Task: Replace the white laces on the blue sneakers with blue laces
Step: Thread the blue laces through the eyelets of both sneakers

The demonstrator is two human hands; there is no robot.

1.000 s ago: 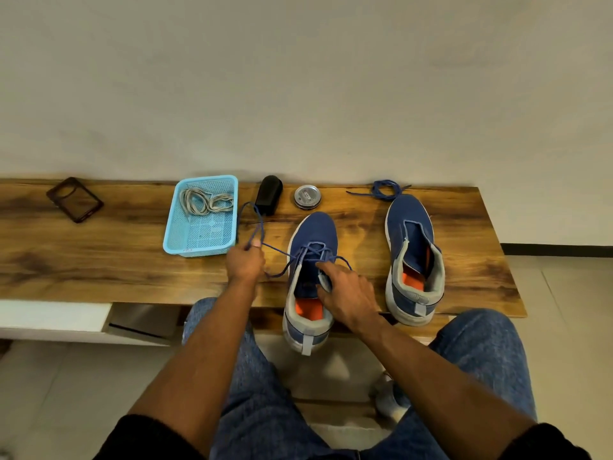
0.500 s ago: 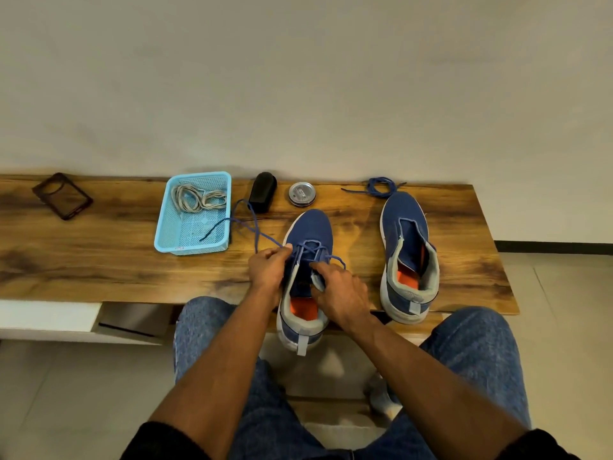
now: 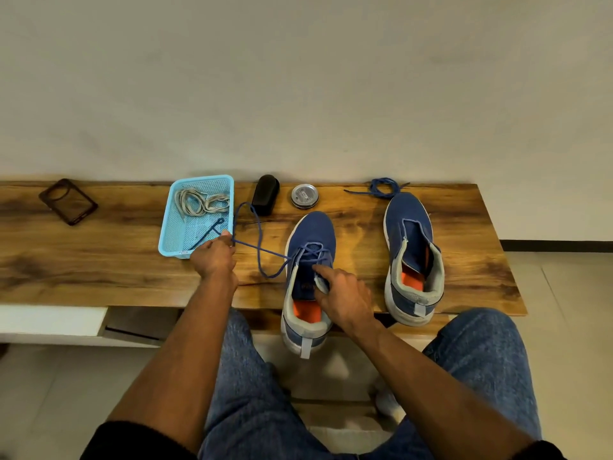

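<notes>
Two blue sneakers stand on the wooden bench [image 3: 99, 267]. The left sneaker [image 3: 310, 234] has a blue lace [image 3: 258, 249] threaded through its front eyelets. My left hand [image 3: 214, 257] pinches that lace and holds it out taut to the left, beside the basket. My right hand [image 3: 341, 293] grips the sneaker's tongue and collar, forefinger stretched toward the eyelets. The right sneaker [image 3: 411, 240] has no lace. A second blue lace [image 3: 383, 187] lies coiled behind its toe. The white laces [image 3: 199, 200] lie in the light blue basket [image 3: 175, 237].
A black oblong object [image 3: 264, 194] and a round metal tin [image 3: 304, 196] stand at the back of the bench. A dark phone case [image 3: 68, 201] lies far left. My knees in jeans are below the bench's front edge, and the left sneaker's heel overhangs that edge.
My left hand has moved from the sneaker's eyelets out to the left, drawing the blue lace taut toward the basket. My right hand stays on the tongue.
</notes>
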